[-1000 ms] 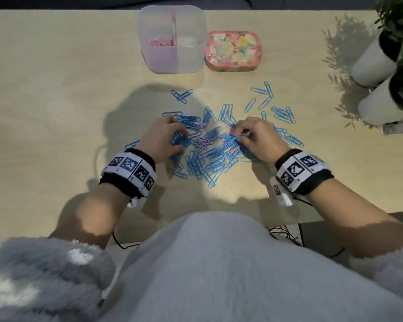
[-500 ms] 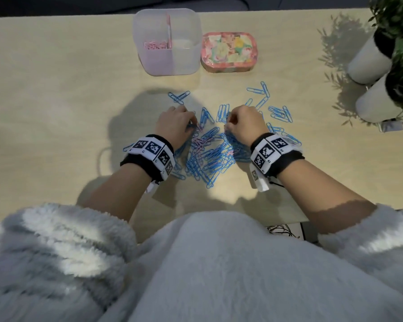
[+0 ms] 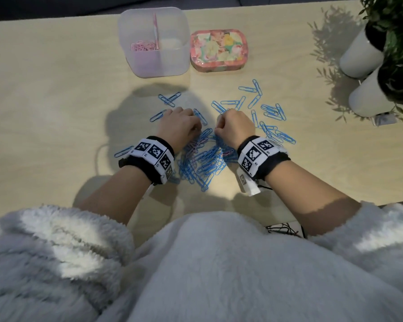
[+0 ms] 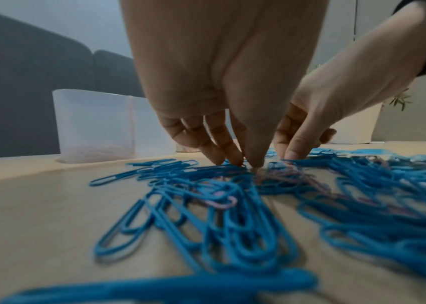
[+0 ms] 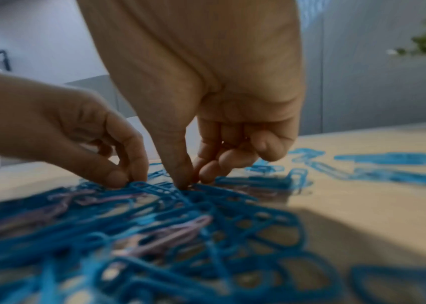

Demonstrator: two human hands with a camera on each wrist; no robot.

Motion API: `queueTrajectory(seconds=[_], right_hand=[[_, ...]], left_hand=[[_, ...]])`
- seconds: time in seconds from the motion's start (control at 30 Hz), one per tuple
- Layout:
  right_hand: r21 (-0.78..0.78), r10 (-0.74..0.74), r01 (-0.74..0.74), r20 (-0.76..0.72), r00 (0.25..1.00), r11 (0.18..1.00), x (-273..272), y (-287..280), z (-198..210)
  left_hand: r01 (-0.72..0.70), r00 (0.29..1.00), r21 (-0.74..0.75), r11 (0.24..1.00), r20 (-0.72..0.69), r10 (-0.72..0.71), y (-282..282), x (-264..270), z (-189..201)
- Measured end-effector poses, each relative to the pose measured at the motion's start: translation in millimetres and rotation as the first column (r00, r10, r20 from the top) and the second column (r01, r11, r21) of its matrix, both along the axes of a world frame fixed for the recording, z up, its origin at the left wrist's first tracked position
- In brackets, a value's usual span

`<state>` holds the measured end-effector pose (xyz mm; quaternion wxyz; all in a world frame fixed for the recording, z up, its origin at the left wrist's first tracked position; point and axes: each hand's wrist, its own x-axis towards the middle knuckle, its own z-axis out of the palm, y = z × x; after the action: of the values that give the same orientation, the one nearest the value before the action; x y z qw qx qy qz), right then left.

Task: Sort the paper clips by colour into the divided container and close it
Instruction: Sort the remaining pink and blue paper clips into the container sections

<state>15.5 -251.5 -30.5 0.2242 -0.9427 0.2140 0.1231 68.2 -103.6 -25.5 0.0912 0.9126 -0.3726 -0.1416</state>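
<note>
We are working at a table [image 3: 44, 101], with the divided container [image 3: 153, 43] standing in the upper middle of the head view, a few pink clips [image 3: 142, 46] lying in its left half and its right half looking bare; the floral lid [image 3: 218, 50] is lying just to its right. The blue clips [image 3: 203, 159] are spreading across the centre of the frame, heaped between our wrists and scattering toward the upper right, with a few pink ones tangled in the heap. Our left hand [image 3: 179, 126] and right hand [image 3: 236, 125] are both curling down, fingertips pinching into the heap; which clips each is gripping we cannot tell. We are judging these clips light, stiff, thin and slick-coated, prone to hooking one another, so we are thinking a fingertip pinch on a clip's rounded end, lifting slowly, is serving best.
</note>
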Motion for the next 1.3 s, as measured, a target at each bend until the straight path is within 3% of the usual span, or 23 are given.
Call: queueTrajectory(seconds=[0.17,0.23,0.37,0.57,0.67,0.7,0.73,0.77,0.83,0.87,0.93,1.0,1.13,1.3], right_hand=[[0.057,0.021,-0.020,-0.018,1.000,0.998,-4,-9,1],[0.097,-0.100,0.090,0.099,0.990,0.991,-10,-24,7],[0.389,-0.417,0.294,0.282,0.864,0.873,-24,-68,13],[0.590,-0.572,0.370,0.196,0.796,0.717,-39,-89,11],[0.717,-0.628,0.402,0.064,0.776,0.570,-39,-74,13],[0.729,-0.612,0.399,0.033,0.790,0.555,-39,-69,12],[0.715,-0.560,0.370,0.036,0.828,0.594,-39,-64,10],[0.659,-0.473,0.316,0.068,0.878,0.682,-38,-59,6],[0.460,-0.226,0.140,0.136,0.965,0.877,-37,-55,1],[0.365,-0.110,0.055,0.132,0.985,0.929,-36,-55,-1],[0.203,0.095,-0.116,0.108,0.990,0.972,-35,-56,-4],[0.129,0.199,-0.208,0.084,0.976,0.969,-35,-54,-1],[0.164,0.198,-0.201,0.036,0.980,0.966,-38,-53,-2],[0.414,-0.117,0.050,0.139,0.983,0.909,-43,-67,-3]], left_hand=[[0.024,0.998,-0.008,1.000,-0.054,-0.024,-10,-11,0],[0.035,0.998,0.014,0.999,-0.060,-0.034,-13,-11,-1],[-0.001,1.000,-0.060,0.998,-0.027,-0.001,-19,-5,4],[0.246,0.963,-0.066,0.967,-0.094,-0.251,-41,-25,1],[0.272,0.955,-0.039,0.961,-0.114,-0.275,-40,-26,-3],[0.262,0.955,-0.060,0.963,-0.126,-0.268,-38,-24,-3],[0.245,0.957,-0.091,0.965,-0.137,-0.256,-36,-22,-2],[0.225,0.959,-0.114,0.968,-0.150,-0.240,-33,-19,-2],[0.181,0.965,-0.133,0.974,-0.169,-0.202,-27,-15,-1],[0.162,0.968,-0.132,0.978,-0.172,-0.184,-24,-13,-1],[0.114,0.979,-0.121,0.986,-0.158,-0.132,-19,-10,-3],[0.056,0.992,-0.108,0.993,-0.108,-0.068,-16,-8,-5],[0.014,1.000,-0.107,0.994,-0.002,-0.015,-22,-19,-1],[0.064,0.997,0.023,0.998,-0.031,-0.064,-40,-40,-2]])
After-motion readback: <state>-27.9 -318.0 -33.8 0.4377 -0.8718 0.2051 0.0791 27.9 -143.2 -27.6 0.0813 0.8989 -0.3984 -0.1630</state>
